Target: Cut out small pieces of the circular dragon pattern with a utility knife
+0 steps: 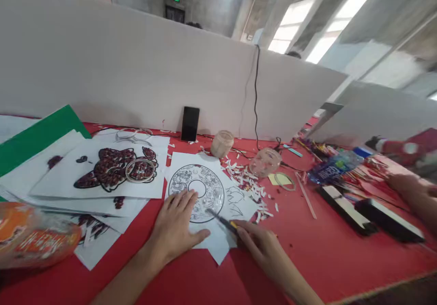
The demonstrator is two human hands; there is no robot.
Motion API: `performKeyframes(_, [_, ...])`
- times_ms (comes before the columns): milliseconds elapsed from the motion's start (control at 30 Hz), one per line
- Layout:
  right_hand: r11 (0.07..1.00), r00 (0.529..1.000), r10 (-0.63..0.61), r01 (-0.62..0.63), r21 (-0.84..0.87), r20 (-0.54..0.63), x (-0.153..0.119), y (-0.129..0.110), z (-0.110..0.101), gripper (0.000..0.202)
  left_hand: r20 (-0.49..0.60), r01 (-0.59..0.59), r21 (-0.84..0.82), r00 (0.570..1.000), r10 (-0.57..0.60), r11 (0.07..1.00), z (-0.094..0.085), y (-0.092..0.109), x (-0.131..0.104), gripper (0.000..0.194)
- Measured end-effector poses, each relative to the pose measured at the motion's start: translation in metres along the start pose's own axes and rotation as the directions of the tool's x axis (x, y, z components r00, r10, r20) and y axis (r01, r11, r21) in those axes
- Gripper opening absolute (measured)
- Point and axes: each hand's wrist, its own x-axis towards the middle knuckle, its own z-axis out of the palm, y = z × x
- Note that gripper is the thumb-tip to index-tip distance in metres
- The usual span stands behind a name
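A white sheet point(177, 161) with a round, finely patterned black line drawing point(213, 191) lies on the red table. My left hand point(179, 225) rests flat on the lower left of the drawing, fingers spread and nothing in it. My right hand point(256, 239) is closed round a dark craft knife point(223, 223) with a yellow part near the fingers; its tip points at the lower middle of the drawing. Whether the tip touches the paper is too small to tell. Another sheet with line drawing point(235, 200) shows at the right of the round one.
White paper scraps point(247, 180) and two jars point(222, 144) lie behind. Left are papers with a dark red picture point(112, 170) and an orange bag point(37, 236). A phone point(190, 124) leans on the partition. Right are a bottle point(336, 165), dark cases point(389, 221) and another person's hand point(411, 191).
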Motion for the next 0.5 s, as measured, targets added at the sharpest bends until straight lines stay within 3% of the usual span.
performKeyframes(133, [1.000, 0.998, -0.003, 0.004, 0.017, -0.070, 0.0012, 0.0079, 0.0008, 0.053, -0.026, -0.015, -0.003, 1.000, 0.015, 1.000, 0.0002, -0.0005, 0.0003, 0.091])
performKeyframes(300, [0.994, 0.985, -0.105, 0.110, -0.026, 0.136, -0.0043, 0.0039, -0.0046, 0.042, -0.084, -0.039, 0.004, 0.996, 0.040, 0.999, 0.0044, -0.0023, 0.0007, 0.088])
performKeyframes(500, [0.985, 0.977, -0.128, 0.145, -0.090, 0.173, -0.0029, 0.0034, -0.0062, 0.041, -0.113, -0.063, 0.021, 0.991, 0.065, 0.998, 0.0094, -0.0055, 0.0009, 0.087])
